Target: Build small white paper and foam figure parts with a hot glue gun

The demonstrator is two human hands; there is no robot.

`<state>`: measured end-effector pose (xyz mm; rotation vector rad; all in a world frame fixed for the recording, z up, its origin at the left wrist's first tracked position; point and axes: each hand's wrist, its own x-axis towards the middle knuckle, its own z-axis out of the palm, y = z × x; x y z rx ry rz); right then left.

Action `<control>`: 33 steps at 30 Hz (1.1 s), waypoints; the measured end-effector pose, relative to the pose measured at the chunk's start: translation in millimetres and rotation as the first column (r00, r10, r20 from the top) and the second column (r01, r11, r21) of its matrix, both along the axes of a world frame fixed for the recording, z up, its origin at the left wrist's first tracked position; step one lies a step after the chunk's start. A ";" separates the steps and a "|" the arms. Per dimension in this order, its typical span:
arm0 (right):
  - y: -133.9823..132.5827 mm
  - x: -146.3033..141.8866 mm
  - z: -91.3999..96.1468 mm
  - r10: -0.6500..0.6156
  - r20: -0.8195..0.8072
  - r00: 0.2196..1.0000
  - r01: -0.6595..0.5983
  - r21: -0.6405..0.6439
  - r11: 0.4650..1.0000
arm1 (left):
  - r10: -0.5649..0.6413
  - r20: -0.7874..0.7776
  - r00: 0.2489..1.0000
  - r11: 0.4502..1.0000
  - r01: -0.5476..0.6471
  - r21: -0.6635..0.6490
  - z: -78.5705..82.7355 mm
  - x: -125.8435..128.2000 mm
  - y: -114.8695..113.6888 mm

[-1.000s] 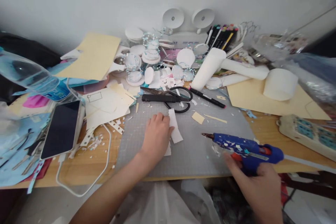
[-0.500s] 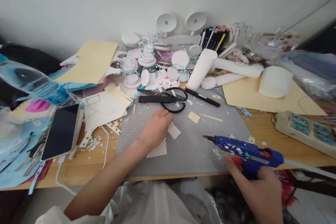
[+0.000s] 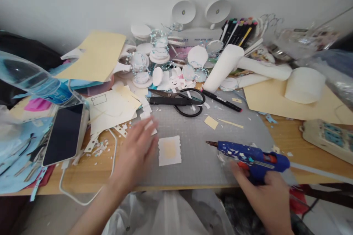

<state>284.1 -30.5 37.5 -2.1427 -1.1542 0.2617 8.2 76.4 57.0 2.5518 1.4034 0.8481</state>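
Observation:
My right hand (image 3: 268,200) grips a blue hot glue gun (image 3: 249,156) at the near right edge of the grey cutting mat (image 3: 204,143), nozzle pointing left. My left hand (image 3: 136,152) hovers over the mat's left edge, fingers spread and blurred, nothing in it. Just right of it lies a small white paper piece with scalloped edges and a cream centre (image 3: 170,150). A narrow white paper strip (image 3: 148,121) lies near my left fingertips.
Black scissors (image 3: 179,101) and a black pen (image 3: 222,101) lie at the mat's far edge. A phone (image 3: 64,134) and a water bottle (image 3: 33,80) sit left. White rolls (image 3: 223,68), markers (image 3: 237,31), cream card (image 3: 289,101) and a power strip (image 3: 328,136) are right.
My left hand pulled back left off the paper pieces, uncovering the scalloped piece on the mat. The white strip it pressed now lies further left. The glue gun stayed about where it was.

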 end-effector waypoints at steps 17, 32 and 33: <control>29.1 -35.6 -11.2 0.319 0.397 0.860 -0.288 -0.137 0.948 | -0.103 0.067 0.992 0.951 0.118 -0.286 -37.1 7.7 -34.8; 31.7 -37.3 -11.3 0.377 0.625 0.683 -0.366 -0.153 0.918 | -0.134 -0.015 0.991 0.959 0.125 -0.256 -32.8 9.4 -35.6; 31.6 -37.2 -11.4 0.378 0.627 0.681 -0.367 -0.155 0.917 | -0.133 -0.016 0.991 0.958 0.124 -0.257 -32.5 9.4 -35.7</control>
